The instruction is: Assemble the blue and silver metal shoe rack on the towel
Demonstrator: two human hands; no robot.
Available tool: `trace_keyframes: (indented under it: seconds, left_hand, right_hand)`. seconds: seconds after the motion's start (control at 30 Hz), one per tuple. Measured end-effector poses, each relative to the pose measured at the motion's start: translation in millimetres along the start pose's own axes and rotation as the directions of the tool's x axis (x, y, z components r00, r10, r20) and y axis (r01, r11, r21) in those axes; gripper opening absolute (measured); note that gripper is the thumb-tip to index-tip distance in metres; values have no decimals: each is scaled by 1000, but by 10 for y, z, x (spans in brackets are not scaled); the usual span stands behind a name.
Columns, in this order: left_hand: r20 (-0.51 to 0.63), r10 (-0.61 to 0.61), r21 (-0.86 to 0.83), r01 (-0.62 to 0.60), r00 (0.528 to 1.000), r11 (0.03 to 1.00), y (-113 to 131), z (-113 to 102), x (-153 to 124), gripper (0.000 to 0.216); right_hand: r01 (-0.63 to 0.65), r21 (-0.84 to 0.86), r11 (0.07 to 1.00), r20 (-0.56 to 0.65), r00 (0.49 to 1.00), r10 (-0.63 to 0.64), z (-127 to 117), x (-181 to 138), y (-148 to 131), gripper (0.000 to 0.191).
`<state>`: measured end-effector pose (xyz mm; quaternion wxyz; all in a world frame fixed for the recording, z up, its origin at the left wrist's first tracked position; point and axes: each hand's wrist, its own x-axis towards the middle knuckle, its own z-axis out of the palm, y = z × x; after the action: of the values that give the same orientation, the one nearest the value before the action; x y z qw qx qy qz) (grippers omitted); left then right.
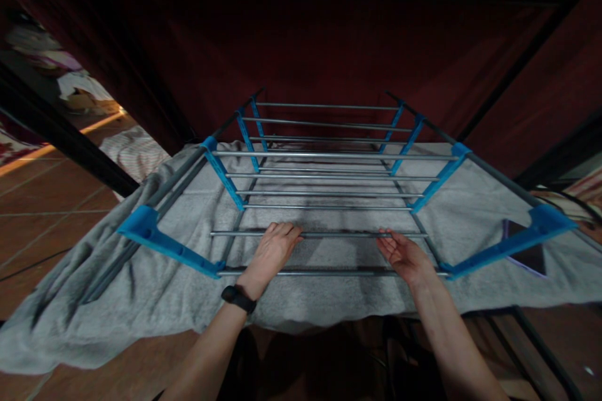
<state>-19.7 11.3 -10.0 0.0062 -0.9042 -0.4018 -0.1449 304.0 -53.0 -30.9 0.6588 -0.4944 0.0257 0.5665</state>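
Observation:
A loose grey metal rod (pixel 338 235) runs sideways between my two hands, its ends short of the blue brackets. My left hand (pixel 273 250), with a black band on the wrist, has its fingers wrapped over the rod left of centre. Near the rod's right end, my right hand (pixel 402 254) pinches it between thumb and fingers. Around it stands a rack frame of grey tubes, with a blue plastic bracket (pixel 172 244) at the near left and a matching blue bracket (pixel 510 244) at the near right. Another rod (pixel 329 273) joins the lower ends of these two brackets.
Grey cloth (pixel 301 304) covers the surface under the rack. A dark phone-like slab (pixel 524 247) lies on it at the right. Behind rises a dark red panel (pixel 329 44). Tiled floor (pixel 61 188) and a striped cloth (pixel 134 150) show at the left.

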Motion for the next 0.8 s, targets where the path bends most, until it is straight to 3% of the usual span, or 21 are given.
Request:
trace_keyframes:
  seconds: [0.8]
  left_hand:
    - [-10,10,-23,-10,1000,1000,12,43,-31,30]
  right_hand:
    - [0,-8,1000,-12,1000,0,18,-24,-15,16]
